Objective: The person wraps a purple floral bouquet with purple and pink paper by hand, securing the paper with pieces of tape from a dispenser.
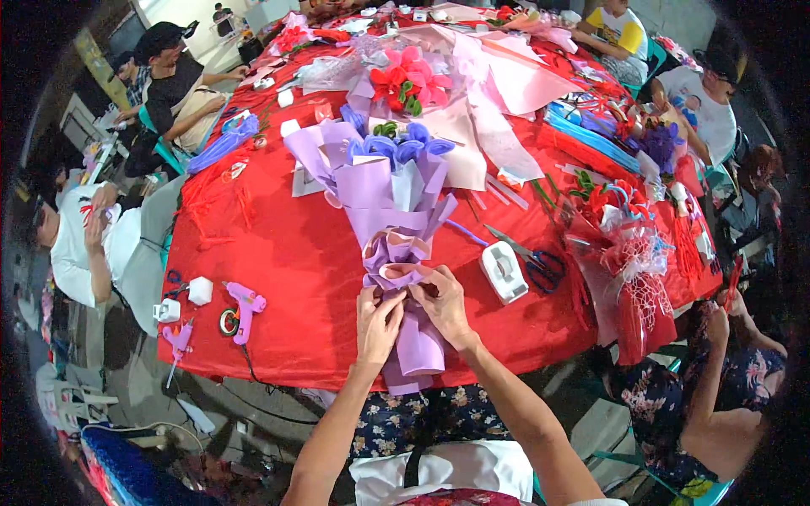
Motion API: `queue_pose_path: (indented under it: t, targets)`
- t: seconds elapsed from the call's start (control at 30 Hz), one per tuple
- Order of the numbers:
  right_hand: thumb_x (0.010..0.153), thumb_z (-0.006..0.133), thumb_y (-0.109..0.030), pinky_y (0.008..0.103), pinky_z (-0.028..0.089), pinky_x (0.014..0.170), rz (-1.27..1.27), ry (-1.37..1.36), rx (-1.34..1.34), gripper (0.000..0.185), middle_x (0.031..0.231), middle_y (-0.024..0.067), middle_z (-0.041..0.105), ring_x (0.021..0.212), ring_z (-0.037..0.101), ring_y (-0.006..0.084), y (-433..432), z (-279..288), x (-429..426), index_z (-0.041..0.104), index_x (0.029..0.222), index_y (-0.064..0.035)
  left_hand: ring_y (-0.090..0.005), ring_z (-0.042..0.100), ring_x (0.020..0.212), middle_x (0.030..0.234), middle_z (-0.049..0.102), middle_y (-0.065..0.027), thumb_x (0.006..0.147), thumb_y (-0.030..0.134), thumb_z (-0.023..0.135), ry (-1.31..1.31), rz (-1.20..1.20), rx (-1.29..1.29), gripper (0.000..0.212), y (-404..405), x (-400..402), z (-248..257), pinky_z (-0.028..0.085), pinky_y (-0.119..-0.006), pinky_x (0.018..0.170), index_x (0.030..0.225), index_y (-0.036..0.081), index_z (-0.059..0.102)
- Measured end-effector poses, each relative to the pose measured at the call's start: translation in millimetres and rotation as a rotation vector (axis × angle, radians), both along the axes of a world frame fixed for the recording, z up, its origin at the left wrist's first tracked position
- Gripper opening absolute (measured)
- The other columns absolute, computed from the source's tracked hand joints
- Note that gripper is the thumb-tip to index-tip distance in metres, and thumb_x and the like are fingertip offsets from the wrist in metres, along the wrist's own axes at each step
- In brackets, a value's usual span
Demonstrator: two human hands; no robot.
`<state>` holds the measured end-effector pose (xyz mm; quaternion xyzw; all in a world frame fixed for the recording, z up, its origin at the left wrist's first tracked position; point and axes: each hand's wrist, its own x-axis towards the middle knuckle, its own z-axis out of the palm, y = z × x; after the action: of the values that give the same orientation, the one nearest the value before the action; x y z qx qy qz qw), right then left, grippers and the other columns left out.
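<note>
Before me on the red-covered table lies a bouquet wrapped in purple paper (373, 196), its blue pipe-cleaner flowers (398, 148) pointing away from me. My left hand (380, 319) pinches the gathered waist of the wrapping from the left. From the right, my right hand (443, 300) grips a ruffled fold of purple paper (400, 275) at that same waist. The fingertips of both hands nearly meet. Below them the wrapping's lower end (421, 348) flares towards the table's near edge. Whether a tie or ribbon sits under my fingers is hidden.
To the right lie a white tape dispenser (504, 272) and dark-handled scissors (544, 269). Purple glue guns (243, 310) rest at left on the red tablecloth (297, 272). A red-wrapped bouquet (633, 272) lies at right; pink flowers (411, 79) stand beyond. Several people sit around the table.
</note>
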<state>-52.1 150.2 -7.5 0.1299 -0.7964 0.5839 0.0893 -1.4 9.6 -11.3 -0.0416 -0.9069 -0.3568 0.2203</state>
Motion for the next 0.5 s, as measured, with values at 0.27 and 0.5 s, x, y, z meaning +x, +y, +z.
queue_pose_path:
  t: [0.27,0.5]
  targets:
    - [0.074,0.066,0.003,0.0356,0.045,0.061,-0.076,0.089,0.007,0.013,0.075,0.0129,0.052,0.067,0.055,0.0268,-4.4,-5.9,1.1,0.059,0.083,0.0,-0.0335,0.052,0.099,0.108,0.053,-0.0178,0.081,0.014,0.069,-0.037,0.003,0.056,0.025,0.8,-0.1,-6.8,0.045,-0.041,0.085,0.106,0.015,0.07]
    - [0.075,0.066,0.003,0.0356,0.045,0.064,-0.048,0.113,0.014,0.017,0.077,0.0125,0.053,0.07,0.052,0.0258,-3.1,-7.3,5.0,0.06,0.09,-0.0023,-0.0358,0.05,0.101,0.109,0.05,-0.0174,0.083,0.013,0.065,0.003,-0.013,0.026,0.025,0.1,4.3,-4.2,0.044,-0.044,0.089,0.108,0.013,0.068]
